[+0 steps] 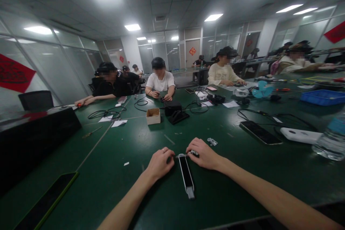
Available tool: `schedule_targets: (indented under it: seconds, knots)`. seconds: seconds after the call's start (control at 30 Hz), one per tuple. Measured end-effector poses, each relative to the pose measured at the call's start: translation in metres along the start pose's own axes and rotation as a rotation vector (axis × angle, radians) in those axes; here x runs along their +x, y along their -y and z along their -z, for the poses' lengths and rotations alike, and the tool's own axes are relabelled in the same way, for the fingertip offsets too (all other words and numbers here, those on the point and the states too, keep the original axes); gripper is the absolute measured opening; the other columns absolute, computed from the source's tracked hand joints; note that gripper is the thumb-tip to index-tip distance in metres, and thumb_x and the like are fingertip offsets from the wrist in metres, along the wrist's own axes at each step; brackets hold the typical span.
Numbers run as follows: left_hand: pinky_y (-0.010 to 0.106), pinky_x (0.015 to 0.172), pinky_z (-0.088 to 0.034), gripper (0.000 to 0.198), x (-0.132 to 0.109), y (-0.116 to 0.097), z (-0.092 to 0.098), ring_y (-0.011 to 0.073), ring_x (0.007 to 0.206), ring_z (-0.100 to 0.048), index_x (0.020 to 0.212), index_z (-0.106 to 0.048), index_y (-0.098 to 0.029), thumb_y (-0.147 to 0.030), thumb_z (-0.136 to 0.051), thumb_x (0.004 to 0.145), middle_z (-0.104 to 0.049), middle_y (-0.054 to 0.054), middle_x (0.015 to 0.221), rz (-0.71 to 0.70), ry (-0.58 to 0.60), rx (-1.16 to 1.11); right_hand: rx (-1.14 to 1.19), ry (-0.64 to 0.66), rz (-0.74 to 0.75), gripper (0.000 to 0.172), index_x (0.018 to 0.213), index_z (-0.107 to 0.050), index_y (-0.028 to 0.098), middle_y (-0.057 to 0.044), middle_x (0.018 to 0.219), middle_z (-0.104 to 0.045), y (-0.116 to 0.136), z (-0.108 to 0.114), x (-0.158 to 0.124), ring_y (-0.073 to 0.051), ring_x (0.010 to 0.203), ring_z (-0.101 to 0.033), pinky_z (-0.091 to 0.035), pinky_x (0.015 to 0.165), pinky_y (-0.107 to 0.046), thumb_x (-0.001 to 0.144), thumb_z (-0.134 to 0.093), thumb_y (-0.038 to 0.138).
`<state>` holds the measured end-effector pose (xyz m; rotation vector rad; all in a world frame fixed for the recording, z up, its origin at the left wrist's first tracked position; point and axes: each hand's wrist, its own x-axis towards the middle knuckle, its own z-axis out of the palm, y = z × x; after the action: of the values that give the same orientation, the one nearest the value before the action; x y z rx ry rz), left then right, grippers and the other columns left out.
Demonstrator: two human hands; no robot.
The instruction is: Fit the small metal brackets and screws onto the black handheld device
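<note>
A long narrow black device with a silver edge (186, 176) lies on the green table (113, 158), pointing toward me. My left hand (159, 162) is curled at the left of its far end, fingers pressed together there. My right hand (202, 153) is curled at the right of the far end and pinches a small silver part (194, 152) against the device. A small metal bracket (212, 141) lies just beyond my right hand.
A phone (260, 132), a white box (300, 135) and a water bottle (332, 137) lie to the right. A small cardboard box (153, 116) and black devices (175, 112) sit mid-table. A dark tablet (45, 201) lies at near left. Several people work at the far side.
</note>
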<state>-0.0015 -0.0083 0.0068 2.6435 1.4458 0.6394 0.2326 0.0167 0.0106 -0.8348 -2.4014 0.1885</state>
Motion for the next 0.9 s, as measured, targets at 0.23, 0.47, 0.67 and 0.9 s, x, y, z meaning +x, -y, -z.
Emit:
schedule_targets:
  seconds: [0.23, 0.47, 0.67, 0.9]
  knots:
    - [0.025, 0.071, -0.047, 0.019, 0.002, 0.002, 0.003, 0.0143, 0.077, -0.059, 0.095, -0.063, -0.019, -0.02, -0.047, 0.085, -0.064, 0.003, 0.089, 0.004, 0.08, -0.113, -0.072, 0.123, -0.032, 0.013, 0.089, -0.066, 0.018, -0.006, 0.091, -0.063, -0.002, 0.009, 0.0, -0.02, 0.091, -0.051, -0.04, 0.078, -0.035, 0.084, -0.056, 0.024]
    - [0.024, 0.07, -0.045, 0.015, 0.003, 0.005, 0.004, 0.014, 0.078, -0.058, 0.095, -0.064, -0.02, -0.021, -0.051, 0.086, -0.064, 0.001, 0.088, 0.019, 0.122, -0.132, -0.051, 0.147, -0.039, 0.013, 0.09, -0.066, 0.018, -0.007, 0.092, -0.062, -0.003, 0.005, -0.001, -0.021, 0.092, -0.051, -0.04, 0.079, -0.035, 0.083, -0.056, 0.023]
    - [0.023, 0.071, -0.044, 0.014, 0.003, 0.009, 0.001, 0.0138, 0.078, -0.058, 0.095, -0.064, -0.021, -0.026, -0.054, 0.087, -0.064, 0.001, 0.089, 0.032, 0.14, -0.144, -0.032, 0.15, -0.049, 0.013, 0.091, -0.066, 0.018, -0.007, 0.094, -0.061, -0.005, 0.002, -0.001, -0.02, 0.091, -0.05, -0.041, 0.079, -0.035, 0.086, -0.055, 0.024]
    - [0.024, 0.07, -0.045, 0.017, 0.003, 0.009, -0.006, 0.0136, 0.075, -0.059, 0.093, -0.065, -0.02, -0.03, -0.052, 0.089, -0.065, 0.0, 0.084, 0.062, 0.085, -0.18, -0.016, 0.148, -0.044, 0.012, 0.092, -0.064, 0.019, -0.005, 0.094, -0.06, -0.007, 0.0, -0.002, -0.019, 0.091, -0.051, -0.042, 0.079, -0.035, 0.086, -0.055, 0.023]
